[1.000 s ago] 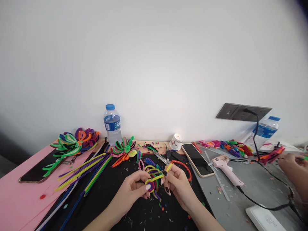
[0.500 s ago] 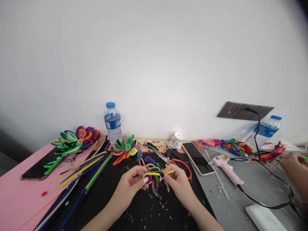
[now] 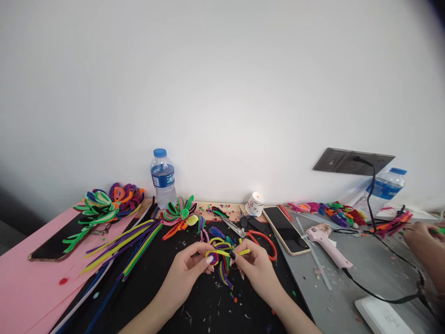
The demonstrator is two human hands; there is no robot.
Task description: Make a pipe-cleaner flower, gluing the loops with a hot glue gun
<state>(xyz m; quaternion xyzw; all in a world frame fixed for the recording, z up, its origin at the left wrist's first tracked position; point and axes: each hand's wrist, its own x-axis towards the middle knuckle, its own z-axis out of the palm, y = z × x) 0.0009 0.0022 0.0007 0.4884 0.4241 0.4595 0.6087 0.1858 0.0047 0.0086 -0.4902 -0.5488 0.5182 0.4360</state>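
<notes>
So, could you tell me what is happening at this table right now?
A person is working pipe cleaners by hand over a black mat. The left hand pinches a small multicoloured bundle of loops, while the right hand holds a yellow pipe cleaner that runs across it. Scissors, a phone and a pink glue gun lie close by, with straight pipe cleaners and finished flowers to the left. Another person's hand is at the far right.

Fuzzy chenille stems [image 3: 120, 241] were laid on a matt black mat [image 3: 167, 297]; matt pink paper [image 3: 24, 287] was spread at the desk's left edge, a glossy phone [image 3: 285, 230] right of centre.
</notes>
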